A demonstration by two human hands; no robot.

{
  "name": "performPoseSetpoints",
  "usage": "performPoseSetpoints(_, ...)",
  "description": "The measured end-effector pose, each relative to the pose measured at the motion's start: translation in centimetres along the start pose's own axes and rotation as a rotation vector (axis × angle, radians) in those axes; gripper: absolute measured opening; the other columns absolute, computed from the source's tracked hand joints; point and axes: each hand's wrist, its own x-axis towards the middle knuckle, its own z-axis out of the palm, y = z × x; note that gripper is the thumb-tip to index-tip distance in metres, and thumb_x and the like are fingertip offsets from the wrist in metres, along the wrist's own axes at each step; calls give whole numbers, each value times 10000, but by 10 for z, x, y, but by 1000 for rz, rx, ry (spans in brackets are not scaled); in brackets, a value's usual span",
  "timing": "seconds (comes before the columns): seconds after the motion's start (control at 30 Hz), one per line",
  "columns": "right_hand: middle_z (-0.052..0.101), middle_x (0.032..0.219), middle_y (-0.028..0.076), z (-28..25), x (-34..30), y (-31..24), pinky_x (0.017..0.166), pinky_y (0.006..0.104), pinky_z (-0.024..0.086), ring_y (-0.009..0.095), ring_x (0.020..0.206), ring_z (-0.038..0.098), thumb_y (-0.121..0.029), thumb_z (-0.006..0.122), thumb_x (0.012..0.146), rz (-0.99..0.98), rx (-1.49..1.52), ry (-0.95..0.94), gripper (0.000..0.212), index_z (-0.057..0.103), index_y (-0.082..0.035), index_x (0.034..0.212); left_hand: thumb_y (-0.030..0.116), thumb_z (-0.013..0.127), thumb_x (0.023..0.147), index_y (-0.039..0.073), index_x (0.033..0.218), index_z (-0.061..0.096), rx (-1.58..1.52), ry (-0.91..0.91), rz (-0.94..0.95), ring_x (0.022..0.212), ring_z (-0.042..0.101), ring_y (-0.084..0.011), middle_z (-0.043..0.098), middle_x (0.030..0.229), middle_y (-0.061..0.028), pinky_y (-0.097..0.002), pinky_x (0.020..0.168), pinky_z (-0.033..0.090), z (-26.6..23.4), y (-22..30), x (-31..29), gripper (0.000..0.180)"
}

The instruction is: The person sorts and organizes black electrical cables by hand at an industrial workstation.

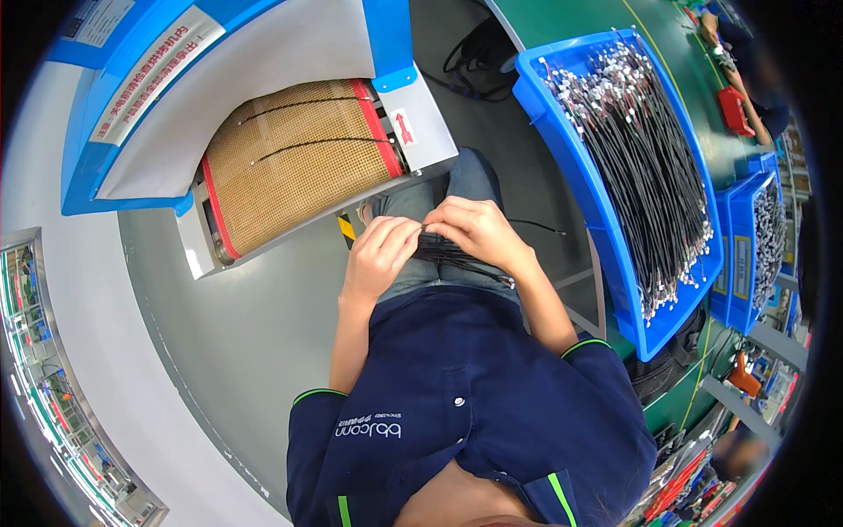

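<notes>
Close together above my lap, my left hand [381,252] and my right hand [477,230] both pinch a thin black cable [537,226]. One end of that cable sticks out to the right past my right hand. The stretch between my fingertips is mostly covered by them. Several more black cables [467,258] lie in a bundle across my thighs, just under my hands, with small light connectors at their right ends. Ahead and to the left, two black cables [320,142] rest apart from each other on the tan mesh conveyor belt [281,180].
The belt runs out of a blue and white machine [290,44]. On my right, a large blue bin [628,299] holds many black cables with white connectors. Beyond it stand a smaller blue bin [722,250] and a green surface [571,16]. Another person's arm [746,101] shows at far right.
</notes>
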Motion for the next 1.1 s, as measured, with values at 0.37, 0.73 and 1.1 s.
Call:
performPoseSetpoints(0.37, 651, 819, 95, -10, 1, 10, 647, 316, 508, 232, 746, 643, -56, 692, 800, 50, 66, 25, 101, 674, -1, 884, 4, 726, 715, 4, 874, 647, -14, -25, 62, 747, 625, -221, 643, 840, -63, -319, 646, 525, 0, -13, 9, 178)
performPoseSetpoints(0.73, 653, 763, 76, -38, -10, 35, 630, 330, 490, 223, 714, 619, -68, 721, 767, 161, -129, 65, 94, 680, -42, 848, -18, 733, 675, 42, 831, 651, 108, 25, -160, 730, 628, -227, 657, 804, -63, -321, 634, 509, -32, -43, -10, 186)
performPoseSetpoints(1.1, 647, 853, 105, -57, -23, 37, 675, 334, 502, 250, 760, 635, -91, 679, 817, 348, -65, 126, 135, 650, -21, 930, -40, 712, 711, 23, 838, 655, 200, 133, -335, 687, 576, -183, 647, 794, -62, -288, 617, 476, -65, -74, -40, 153)
